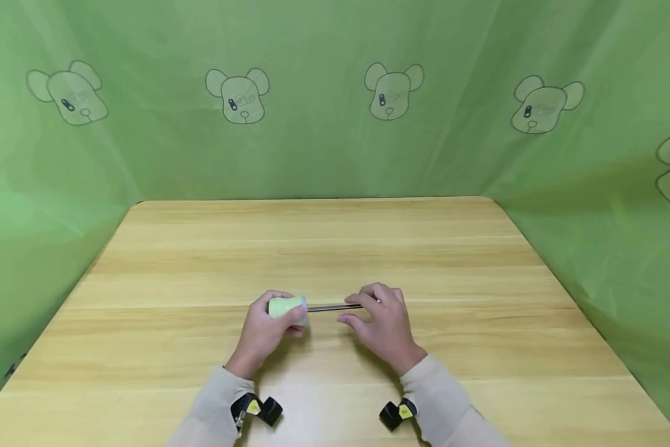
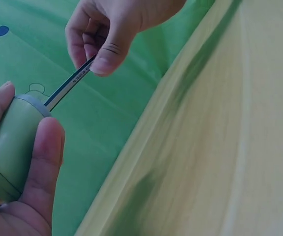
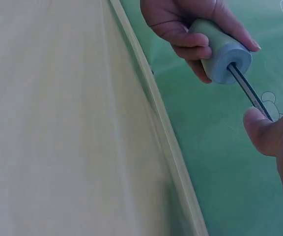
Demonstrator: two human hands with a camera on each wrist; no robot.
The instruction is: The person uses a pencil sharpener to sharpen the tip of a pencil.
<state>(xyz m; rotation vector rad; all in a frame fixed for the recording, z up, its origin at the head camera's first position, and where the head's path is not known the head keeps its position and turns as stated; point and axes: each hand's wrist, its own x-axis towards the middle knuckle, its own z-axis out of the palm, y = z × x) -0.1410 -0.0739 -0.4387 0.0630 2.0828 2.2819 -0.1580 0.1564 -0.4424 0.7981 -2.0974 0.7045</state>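
A pale green cylinder with a grey-blue end [image 1: 281, 306] [image 2: 14, 142] [image 3: 232, 54] lies sideways in the left hand [image 1: 261, 329] [image 2: 39, 184] [image 3: 173, 22], thumb on one side and fingers round the other. From the hole in its end, seen in the right wrist view, a dark, striped, pencil-like stick [image 1: 331, 308] [image 2: 68, 86] [image 3: 248, 89] runs towards the right. The right hand [image 1: 387, 326] [image 2: 119, 29] [image 3: 281, 145] holds the stick's far part between thumb and curled fingers. Small lettering shows on the stick.
Both hands are above the near-middle part of a light wooden table [image 1: 335, 248]. Green cloth [image 1: 312, 155] with bear-head drawings stands behind and at both sides. Black wrist cameras [image 1: 270, 411] [image 1: 390, 416] are strapped at the grey sleeves.
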